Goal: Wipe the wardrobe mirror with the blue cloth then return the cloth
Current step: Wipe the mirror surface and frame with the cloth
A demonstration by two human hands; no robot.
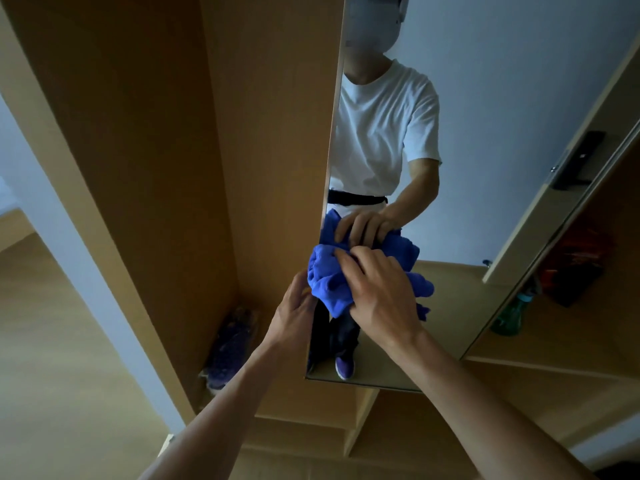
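Several fingers (349, 263) of the right hand (381, 292) curl over the bunched blue cloth (329, 289), clamping its soft, nubbly folds against the mirror (485, 150) at centre frame. Beside it, the left hand (294, 317) meets the glass's left edge; whether it grips I cannot tell. Judging by this, the wiping step is in hand. The next move calls for sweeping the smooth, tall pane toward the upper right, inside the matte wooden wardrobe (156, 168).

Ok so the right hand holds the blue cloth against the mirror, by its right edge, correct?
Not quite: the right hand holds the blue cloth against the mirror by its left edge, not its right. The head view shows it.
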